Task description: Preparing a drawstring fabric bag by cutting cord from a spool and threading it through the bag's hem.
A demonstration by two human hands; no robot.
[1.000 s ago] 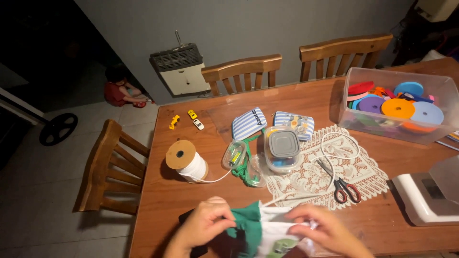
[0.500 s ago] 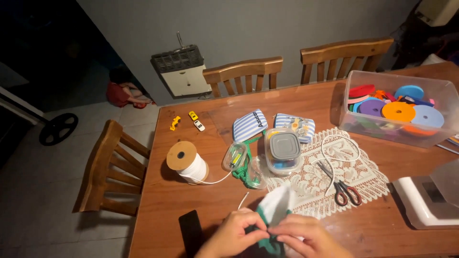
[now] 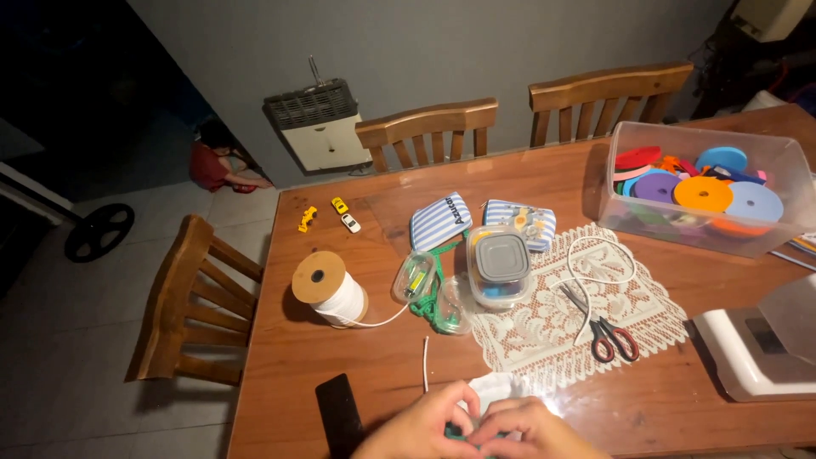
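1. Since half a second ago, both my hands have dropped lower toward the near table edge, and the white and green fabric piece (image 3: 497, 393) that stood up between them now lies flatter, mostly covered by my fingers.
2. My left hand (image 3: 422, 427) curls over the fabric from the left, its fingertips pinching it near the middle.
3. My right hand (image 3: 531, 429) meets it from the right, fingers bent and gripping the same fabric; the two hands touch each other.
4. Only a white corner of the fabric shows above my knuckles, just at the near edge of the lace doily (image 3: 578, 319), and a bit of green shows between my fingers.
5. A black phone (image 3: 339, 415) lies flat on the wooden table (image 3: 357, 357) just left of my left hand.
6. A short loose piece of white cord (image 3: 425, 364) lies just above my left hand.
7. Farther up, a spool of white cord (image 3: 327, 291) rests on its side, well apart from my hands.
8. Scissors with red and black handles (image 3: 605, 327) lie on the doily, beside a loop of white cord.
9. A grey-lidded plastic container (image 3: 499, 266) sits at the doily's left edge, with two striped pouches (image 3: 480, 221) behind it.
10. A clear bin of coloured ribbon rolls (image 3: 701, 191) stands at the far right.
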